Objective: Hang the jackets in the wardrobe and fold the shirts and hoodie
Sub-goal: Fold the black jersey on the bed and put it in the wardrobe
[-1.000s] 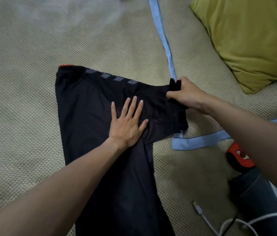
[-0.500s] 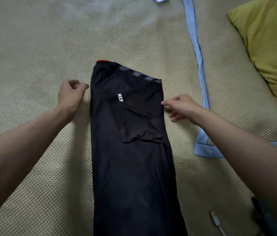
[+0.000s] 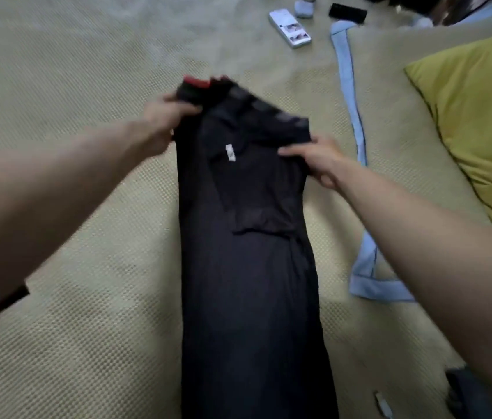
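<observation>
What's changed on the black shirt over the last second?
The right sleeve has been folded in, so the black shirt now lies as a narrow strip. The left hand, which was pressing flat on the shirt, has moved to the collar end and grips it; the right hand has let go of the sleeve and holds the right edge. The shirt is still on the beige mat.

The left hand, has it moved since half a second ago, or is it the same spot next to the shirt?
Yes. The left hand has gone from the mat beside the black shirt onto its top left corner, gripping near the red collar.
</observation>
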